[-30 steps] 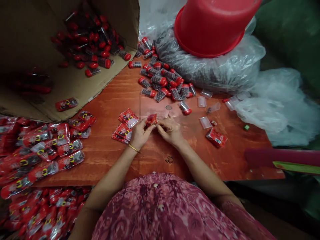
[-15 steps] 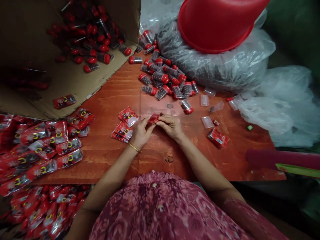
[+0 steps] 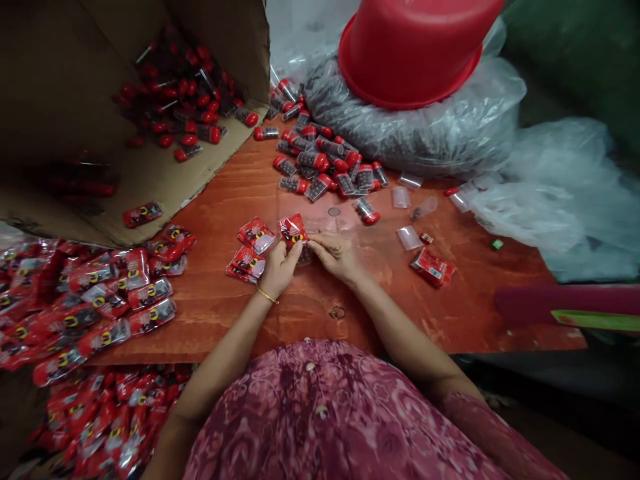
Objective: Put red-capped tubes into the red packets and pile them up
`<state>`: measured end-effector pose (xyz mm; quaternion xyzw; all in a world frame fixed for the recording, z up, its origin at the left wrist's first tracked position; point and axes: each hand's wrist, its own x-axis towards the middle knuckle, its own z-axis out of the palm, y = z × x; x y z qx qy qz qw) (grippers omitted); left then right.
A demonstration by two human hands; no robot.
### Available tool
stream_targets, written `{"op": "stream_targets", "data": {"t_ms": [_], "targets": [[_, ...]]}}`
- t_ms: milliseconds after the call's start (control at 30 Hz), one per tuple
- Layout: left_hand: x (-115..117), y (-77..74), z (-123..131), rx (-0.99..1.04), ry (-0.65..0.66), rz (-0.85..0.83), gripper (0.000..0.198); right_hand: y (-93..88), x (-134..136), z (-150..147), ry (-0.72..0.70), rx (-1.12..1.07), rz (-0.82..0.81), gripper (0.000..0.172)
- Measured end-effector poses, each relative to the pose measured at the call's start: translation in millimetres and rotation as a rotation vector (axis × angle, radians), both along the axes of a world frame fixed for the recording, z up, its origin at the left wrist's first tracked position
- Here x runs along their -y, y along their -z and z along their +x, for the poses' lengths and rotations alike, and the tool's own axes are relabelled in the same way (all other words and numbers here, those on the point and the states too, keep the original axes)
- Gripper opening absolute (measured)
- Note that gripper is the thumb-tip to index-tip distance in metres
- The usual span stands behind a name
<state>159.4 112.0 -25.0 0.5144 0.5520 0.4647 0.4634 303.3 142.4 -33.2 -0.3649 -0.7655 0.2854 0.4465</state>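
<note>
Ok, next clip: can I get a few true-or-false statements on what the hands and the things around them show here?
1. The left hand and right hand both grip one red packet. True.
2. The red basin stands upright beside the hands. False: it lies upside down on a clear plastic bag of dark contents.
3. Red-capped vials lie heaped on the wooden table beyond the hands. True.
4. The cardboard box is empty. False: more vials lie inside it.

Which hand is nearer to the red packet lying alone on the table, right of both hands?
Right. The lone packet lies apart from the right hand, on its right side. The left hand is farther, beyond the right hand; both pinch another packet.
</note>
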Motion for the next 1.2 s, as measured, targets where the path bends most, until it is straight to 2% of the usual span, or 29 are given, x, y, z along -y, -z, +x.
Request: {"op": "stream_targets", "data": {"t_ms": [67,133,267,400,533,700,833,967,1200], "targets": [[5.9,-6.5,5.5,0.29,-0.017,-0.128,0.038,-12.6,8.4,-0.1,0.001,0.022,0.015,0.023],[11.8,-13.8,10.9,0.472,-0.03,-0.229,0.042,-22.8,16.3,0.3,0.022,0.047,0.021,0.021],[20.5,-25.5,15.0,0.577,-0.061,-0.28,0.033,-30.4,26.6,1.0,0.063,0.098,0.055,0.018],[26.2,-30.8,11.8,0.566,-0.029,-0.304,0.022,-29.6,29.5,2.1,0.066,0.164,0.144,0.016],[29.6,-32.6,10.4,0.484,0.006,-0.338,0.022,-32.3,30.5,4.5,0.04,0.246,0.179,0.016],[30.1,-33.6,11.9,0.416,0.027,-0.371,0.021,-39.5,31.0,5.6,0.12,0.508,0.315,0.022],[30.2,-36.0,11.4,0.44,0.024,-0.399,0.019,-44.3,30.5,5.0,0.149,0.611,0.411,0.026],[30.9,-36.1,10.8,0.457,0.031,-0.445,0.017,-44.5,29.7,8.3,0.095,0.66,0.427,0.019],[34.5,-24.8,13.9,0.372,0.082,-0.447,0.019,-37.7,24.9,12.2,-0.029,0.706,0.423,0.017]]}}
